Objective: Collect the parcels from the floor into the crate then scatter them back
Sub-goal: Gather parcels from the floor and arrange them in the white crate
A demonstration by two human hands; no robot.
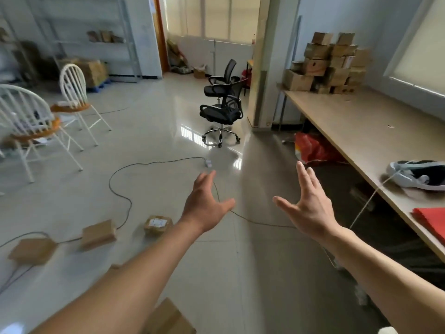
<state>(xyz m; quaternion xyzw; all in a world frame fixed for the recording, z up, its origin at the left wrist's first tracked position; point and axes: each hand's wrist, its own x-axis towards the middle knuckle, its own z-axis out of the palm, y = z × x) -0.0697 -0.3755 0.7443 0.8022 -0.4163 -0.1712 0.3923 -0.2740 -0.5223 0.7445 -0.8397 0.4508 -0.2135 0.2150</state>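
Note:
Both arms reach forward over the tiled floor. My left hand (pixel 204 203) is spread open, palm down, holding nothing. My right hand (pixel 308 203) is also open, fingers straight and apart, empty. Brown cardboard parcels lie on the floor to the left: one with a white label (pixel 158 224), a plain one (pixel 98 235) and another (pixel 32 250) near the left edge. A further parcel (pixel 168 319) shows at the bottom edge beneath my left forearm. No crate is in view.
A black cable (pixel 120 172) snakes across the floor among the parcels. Two white wooden chairs (pixel 72 92) stand left, two black office chairs (pixel 224 107) ahead. A long table (pixel 361 131) on the right carries stacked boxes (pixel 327 63), a shoe (pixel 419 174) and something red (pixel 431 220).

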